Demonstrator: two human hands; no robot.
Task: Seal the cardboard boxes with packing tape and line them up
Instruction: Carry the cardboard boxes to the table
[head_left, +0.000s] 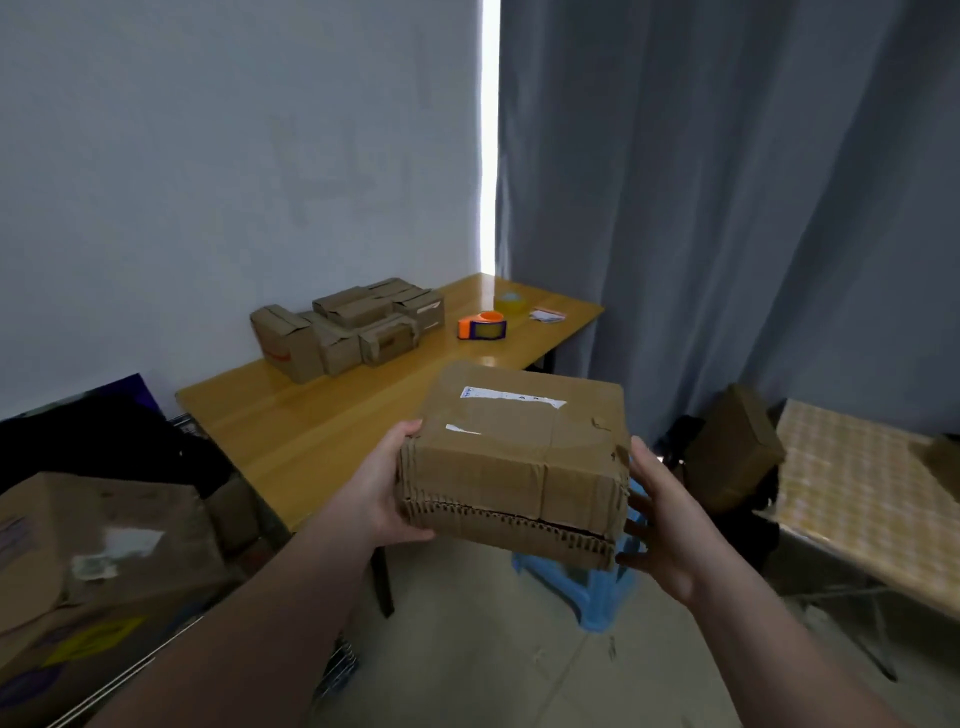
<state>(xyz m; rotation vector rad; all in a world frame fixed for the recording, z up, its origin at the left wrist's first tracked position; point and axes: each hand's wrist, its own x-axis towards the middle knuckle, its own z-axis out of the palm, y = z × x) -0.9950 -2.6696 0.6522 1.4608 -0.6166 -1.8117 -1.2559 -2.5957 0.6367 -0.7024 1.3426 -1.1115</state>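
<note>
I carry a worn brown cardboard box (519, 457) in the air in front of the wooden table (311, 431). Torn white label scraps mark its top and its near edges are frayed. My left hand (379, 488) grips its left side, thumb on the top edge. On the box's right side my right hand (662, 525) presses with spread fingers. Several small cardboard boxes (353, 327) sit grouped at the table's far left by the wall. An orange tape dispenser (482, 326) lies to their right, with a roll of clear tape (509, 301) behind it.
A blue plastic stool (597, 587) stands on the floor under the held box. Large cardboard boxes (104, 561) are stacked at the left. At the right, another box (737, 447) leans by a checkered table (857, 499). Grey curtains hang behind. White papers (546, 314) lie at the table's far end.
</note>
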